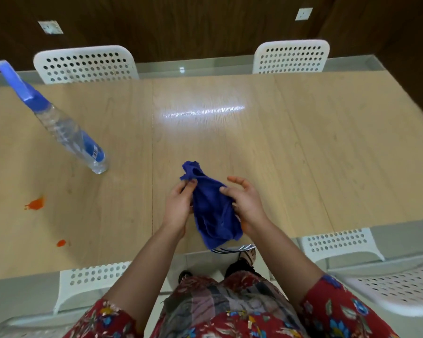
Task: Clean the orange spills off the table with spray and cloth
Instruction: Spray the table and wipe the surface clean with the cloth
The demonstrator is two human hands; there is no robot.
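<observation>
The left hand pinches the upper corner of the blue cloth between thumb and fingertips. The right hand holds the cloth's other side, thumb pressed on the fabric, the fingers above it loosely spread. The cloth hangs bunched between the two hands, over the near edge of the wooden table, its lower end drooping past the edge. Well to the left a larger orange spill and a smaller orange spot lie on the tabletop, apart from the cloth. Beyond them stands the clear spray bottle with its blue trigger head. White perforated chairs stand around the table.
</observation>
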